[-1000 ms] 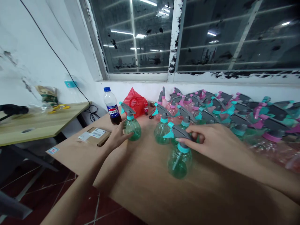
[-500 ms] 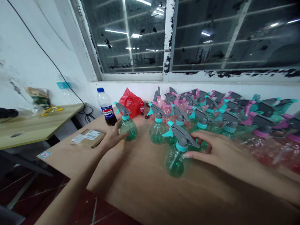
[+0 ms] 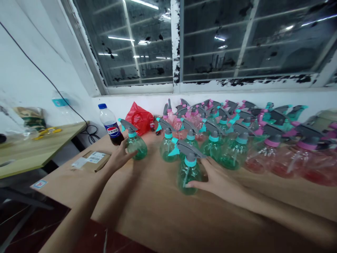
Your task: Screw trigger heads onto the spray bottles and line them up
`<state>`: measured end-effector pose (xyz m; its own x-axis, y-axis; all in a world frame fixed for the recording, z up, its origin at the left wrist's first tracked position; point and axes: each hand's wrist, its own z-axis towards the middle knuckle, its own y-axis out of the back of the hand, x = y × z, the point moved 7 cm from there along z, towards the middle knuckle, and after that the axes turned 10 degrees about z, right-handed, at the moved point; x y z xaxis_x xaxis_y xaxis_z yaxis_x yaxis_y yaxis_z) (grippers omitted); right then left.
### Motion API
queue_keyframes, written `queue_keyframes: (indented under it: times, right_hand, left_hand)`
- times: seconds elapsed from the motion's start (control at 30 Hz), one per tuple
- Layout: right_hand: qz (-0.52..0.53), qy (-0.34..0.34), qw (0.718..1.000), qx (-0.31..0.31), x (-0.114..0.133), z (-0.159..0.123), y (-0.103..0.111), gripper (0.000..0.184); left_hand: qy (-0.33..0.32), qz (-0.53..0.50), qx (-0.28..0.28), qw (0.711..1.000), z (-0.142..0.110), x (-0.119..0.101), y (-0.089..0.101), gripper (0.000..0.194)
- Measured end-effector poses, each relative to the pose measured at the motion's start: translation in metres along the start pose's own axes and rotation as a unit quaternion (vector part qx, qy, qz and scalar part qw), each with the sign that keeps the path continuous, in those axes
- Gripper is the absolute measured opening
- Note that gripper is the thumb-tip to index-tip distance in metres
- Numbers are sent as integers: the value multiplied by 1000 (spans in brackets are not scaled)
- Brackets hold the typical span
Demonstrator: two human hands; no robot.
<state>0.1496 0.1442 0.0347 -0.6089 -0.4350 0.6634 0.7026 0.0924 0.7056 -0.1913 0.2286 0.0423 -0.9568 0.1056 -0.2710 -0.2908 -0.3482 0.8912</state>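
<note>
My left hand (image 3: 120, 154) curls around the side of a green spray bottle (image 3: 139, 149) with a grey head and turquoise trigger, upright on the table beside a cola bottle. My right hand (image 3: 217, 179) grips the round body of a nearer green spray bottle (image 3: 184, 177), thumb across its lower front and fingers behind it, partly hidden. Its grey head (image 3: 188, 149) tilts slightly, with the turquoise trigger to the left. Between and behind these two, another green spray bottle (image 3: 168, 149) stands upright.
Rows of green and pink spray bottles (image 3: 263, 156) fill the table's back right, below the window. At the left are the cola bottle (image 3: 112, 128), a red plastic bag (image 3: 139, 117) and a flat cardboard parcel (image 3: 92, 161). A side table (image 3: 47, 146) stands farther left.
My right hand has slid from the neck of its spray bottle down to the round body. My left hand keeps its hold. The view has swung a little to the right.
</note>
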Motion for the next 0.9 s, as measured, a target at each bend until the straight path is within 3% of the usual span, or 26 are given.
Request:
queue_keyframes:
  times: [0.13, 0.23, 0.33, 0.4, 0.47, 0.53, 0.6, 0.67, 0.77, 0.9]
  right_hand:
    - [4, 12, 1000, 5, 4, 2, 1, 73]
    - [-5, -16, 1000, 6, -3, -2, 5, 75]
    - [-9, -40, 999, 4, -14, -13, 15, 76]
    - [-10, -41, 999, -2, -21, -23, 24, 78]
    - [-13, -41, 999, -12, -29, -36, 35, 79]
    - [-12, -41, 999, -13, -38, -49, 46, 75]
    - [-10, -37, 999, -14, -47, -61, 56, 70]
    - [-7, -31, 999, -21, -56, -74, 67, 71]
    - [-6, -25, 999, -26, -68, -93, 81, 76]
    - [-14, -52, 998, -26, -80, -117, 99, 81]
  left_hand:
    - [14, 20, -29, 999, -5, -3, 9, 81]
    - [29, 38, -83, 995, -18, -12, 25, 85]
    - [31, 43, -147, 988, -40, -36, 37, 69]
    - [18, 31, -160, 986, -58, -64, 32, 52]
    - [-30, -12, -128, 991, -75, -106, 15, 37]
    - [-121, -42, -37, 991, -92, -160, -10, 36]
    - [-219, -68, 56, 972, -112, -216, -33, 55]
    - [-253, -75, 126, 956, -127, -258, -50, 80]
    - [-265, -113, 187, 939, -138, -303, -69, 96]
    - [-282, -182, 214, 917, -141, -343, -86, 96]
